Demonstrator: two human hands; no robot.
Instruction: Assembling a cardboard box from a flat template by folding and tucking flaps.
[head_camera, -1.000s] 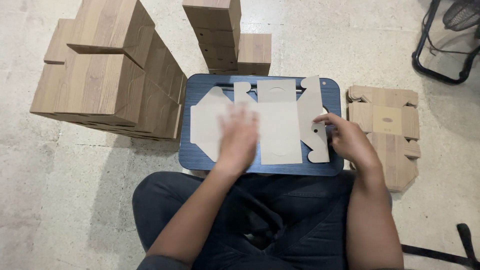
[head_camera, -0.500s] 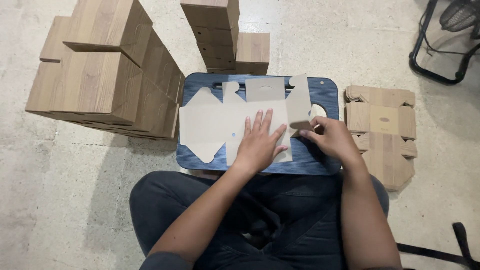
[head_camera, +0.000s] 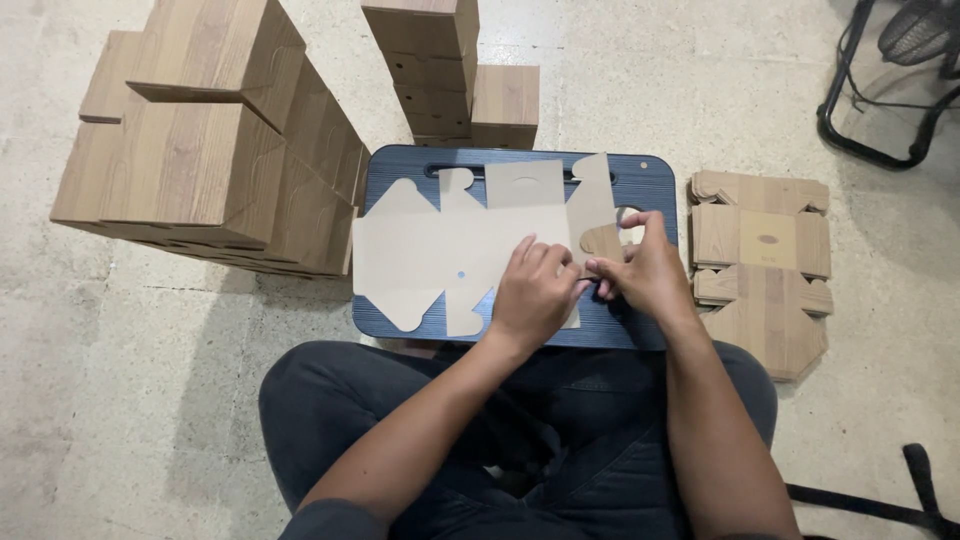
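A flat cut-out cardboard box blank (head_camera: 455, 250) lies plain side up on a dark blue lap table (head_camera: 405, 165) over my knees. My left hand (head_camera: 533, 290) presses flat on the blank's right part, fingers spread. My right hand (head_camera: 645, 270) pinches and bends up a flap with a wood-grain face (head_camera: 600, 238) at the blank's right end. The two hands touch at the fingertips.
Folded wood-grain boxes are stacked at the left (head_camera: 200, 160) and behind the lap table (head_camera: 440, 70). A pile of flat wood-grain blanks (head_camera: 765, 260) lies on the concrete floor at the right. A black metal stand base (head_camera: 880, 90) is at the top right.
The blank has been turned and shifted left, now lying widthwise across the lap table. My left hand moved right onto its right part, and my right hand has bent up the end flap.
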